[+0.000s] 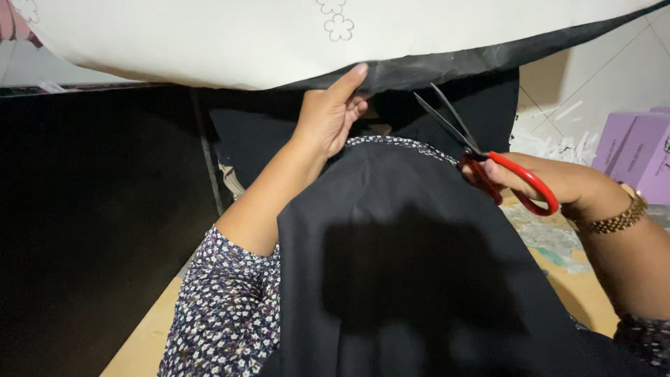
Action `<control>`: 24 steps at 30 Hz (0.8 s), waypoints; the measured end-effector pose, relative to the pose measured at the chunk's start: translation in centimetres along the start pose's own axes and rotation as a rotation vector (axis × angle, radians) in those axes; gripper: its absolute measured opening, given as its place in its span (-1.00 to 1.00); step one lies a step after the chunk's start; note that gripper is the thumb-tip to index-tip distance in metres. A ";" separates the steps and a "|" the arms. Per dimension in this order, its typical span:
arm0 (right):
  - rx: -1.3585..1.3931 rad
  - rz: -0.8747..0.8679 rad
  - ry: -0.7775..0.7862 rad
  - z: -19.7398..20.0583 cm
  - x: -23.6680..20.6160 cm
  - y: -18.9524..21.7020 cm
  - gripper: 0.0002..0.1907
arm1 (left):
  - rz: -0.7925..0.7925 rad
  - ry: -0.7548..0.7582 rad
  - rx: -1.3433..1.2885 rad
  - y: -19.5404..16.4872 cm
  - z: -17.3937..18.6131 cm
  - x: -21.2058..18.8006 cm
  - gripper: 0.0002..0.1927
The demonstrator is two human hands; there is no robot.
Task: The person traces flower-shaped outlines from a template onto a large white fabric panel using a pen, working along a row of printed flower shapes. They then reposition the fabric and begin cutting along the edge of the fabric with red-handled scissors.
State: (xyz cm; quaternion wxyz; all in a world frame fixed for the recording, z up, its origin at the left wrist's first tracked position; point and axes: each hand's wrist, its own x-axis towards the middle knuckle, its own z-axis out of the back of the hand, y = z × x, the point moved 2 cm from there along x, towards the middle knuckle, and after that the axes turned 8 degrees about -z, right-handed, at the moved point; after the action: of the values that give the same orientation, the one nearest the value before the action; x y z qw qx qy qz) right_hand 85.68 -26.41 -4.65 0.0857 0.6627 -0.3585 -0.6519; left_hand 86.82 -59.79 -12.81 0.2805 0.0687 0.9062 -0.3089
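My left hand (pixel 329 115) grips the lower edge of a large sheet (pixel 209 42), cream on one face and black on the other, which hangs across the top of the view. My right hand (pixel 551 183) holds red-handled scissors (pixel 481 157); their dark blades are spread and point up-left toward the sheet's black edge, a little to the right of my left hand and apart from it. A black cloth (pixel 405 265) drapes down over my front between both arms. A gold bracelet (pixel 618 220) sits on my right wrist.
Pale purple boxes (pixel 638 153) stand at the right beside white paper scraps (pixel 551 143). A tan floor (pixel 143 342) shows below my arms. A dark panel (pixel 91 216) fills the left side. The sheet carries small flower outlines (pixel 338 26).
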 end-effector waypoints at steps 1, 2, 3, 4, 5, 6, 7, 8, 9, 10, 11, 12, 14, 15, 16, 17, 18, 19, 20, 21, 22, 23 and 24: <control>-0.003 -0.022 0.008 0.0 0.2 0.7 -0.26 | -0.015 0.006 0.001 -0.4 -0.5 -0.1 -0.74; -0.004 -0.044 0.015 -0.1 0.6 1.5 -0.24 | -0.028 0.013 0.004 -0.8 -1.0 -0.2 -0.74; -0.006 -0.066 0.021 -0.2 0.9 2.4 -0.21 | -0.042 0.021 0.006 -1.1 -1.5 -0.4 -0.73; -0.016 -0.090 0.011 -0.5 1.2 3.2 -0.22 | -0.041 0.013 0.003 -1.4 -2.0 -0.6 -0.73; -0.027 -0.114 0.000 -0.8 1.4 4.1 -0.22 | -0.040 0.004 0.001 -1.6 -2.4 -1.0 -0.71; -0.038 -0.139 -0.010 -1.1 1.6 5.0 -0.21 | -0.039 -0.006 -0.002 -1.8 -2.8 -1.3 -0.70; -0.006 -0.098 -0.022 -1.4 1.6 5.9 -0.22 | -0.050 -0.005 -0.001 -2.1 -3.1 -1.5 -0.68; 0.029 -0.058 -0.032 -1.8 1.5 6.8 -0.22 | -0.058 -0.007 0.001 -2.4 -3.4 -1.8 -0.67; 0.064 -0.020 -0.044 -2.1 1.4 7.7 -0.22 | -0.064 -0.006 0.002 -2.6 -3.6 -2.1 -0.65; 0.072 0.030 -0.027 -2.4 1.2 8.6 -0.21 | -0.070 -0.017 0.018 -2.9 -3.7 -2.2 -0.64; 0.077 0.082 -0.012 -2.7 1.1 9.5 -0.21 | -0.079 -0.025 0.033 -3.2 -3.8 -2.4 -0.62; 0.081 0.134 0.003 -2.9 0.9 10.5 -0.20 | -0.089 -0.033 0.048 -3.5 -3.9 -2.6 -0.61; 0.247 0.147 0.031 -3.9 0.8 12.1 -0.18 | -0.110 -0.039 0.071 -4.0 -4.0 -3.0 -0.60; 0.329 0.154 0.046 -4.5 1.0 12.9 -0.17 | -0.121 -0.043 0.082 -4.1 -4.0 -3.2 -0.60; 0.397 0.148 0.051 -5.0 1.4 13.6 -0.16 | -0.122 -0.041 0.086 -4.3 -4.1 -3.4 -0.62; 0.465 0.142 0.056 -5.6 1.7 14.2 -0.15 | -0.124 -0.038 0.091 -4.3 -4.1 -3.7 -0.63; 0.535 0.136 0.060 -6.2 2.1 14.7 -0.14 | -0.123 -0.034 0.096 -4.4 -4.1 -3.9 -0.65; 0.509 0.116 0.026 -6.7 2.4 15.0 -0.16 | -0.123 -0.029 0.091 -4.4 -4.0 -4.1 -0.67; 0.483 0.094 -0.005 -7.2 2.6 15.1 -0.17 | -0.122 -0.027 0.086 -4.4 -3.9 -4.4 -0.69; 0.458 0.071 -0.034 -7.6 2.7 15.2 -0.19 | -0.121 -0.027 0.081 -4.5 -3.8 -4.6 -0.71; 0.479 0.071 -0.046 -7.7 2.8 15.2 -0.19 | -0.123 -0.017 0.080 -4.4 -3.6 -4.8 -0.75; 0.500 0.071 -0.061 -7.7 2.9 15.2 -0.19 | -0.124 -0.004 0.078 -4.4 -3.4 -4.9 -0.77; 0.519 0.070 -0.074 -7.7 2.9 15.2 -0.19 | -0.126 0.007 0.075 -4.4 -3.3 -4.9 -0.79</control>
State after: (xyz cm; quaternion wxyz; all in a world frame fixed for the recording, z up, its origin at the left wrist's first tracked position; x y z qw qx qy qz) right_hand 86.93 -41.89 2.86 -0.0777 0.6253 -0.5395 -0.5585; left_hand 88.07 -61.05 -5.63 0.2545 0.0233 0.8976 -0.3592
